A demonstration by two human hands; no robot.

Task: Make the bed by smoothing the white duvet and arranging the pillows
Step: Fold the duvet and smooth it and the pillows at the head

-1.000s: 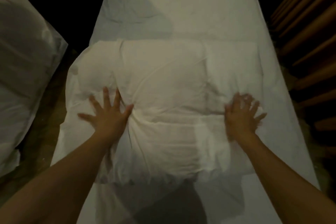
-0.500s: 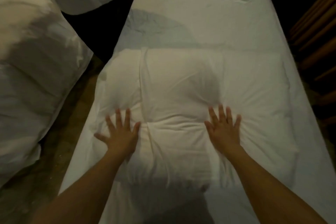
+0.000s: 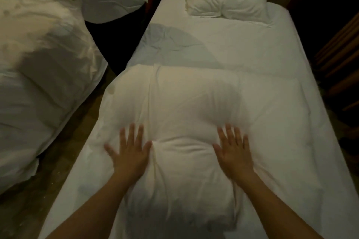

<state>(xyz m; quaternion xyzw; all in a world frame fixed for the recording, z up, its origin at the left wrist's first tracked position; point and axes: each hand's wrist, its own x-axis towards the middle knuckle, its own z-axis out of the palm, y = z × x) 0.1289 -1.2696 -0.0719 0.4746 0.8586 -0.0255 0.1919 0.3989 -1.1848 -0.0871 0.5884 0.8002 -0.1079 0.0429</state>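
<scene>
Hands [image 3: 130, 153] seemingly closer on duvet [image 3: 194, 103]

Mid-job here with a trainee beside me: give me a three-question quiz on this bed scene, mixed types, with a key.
1. True or false: both hands lie flat, fingers spread, on the folded duvet.
2. Where is the pillow? A) at the head of the bed B) under the left hand C) on the floor
3. Fill in: the duvet covers only the ____ part of the bed, leaving bare sheet beyond it.

Key: 1 true: left hand, right hand. 2 A. 3 near.
</scene>
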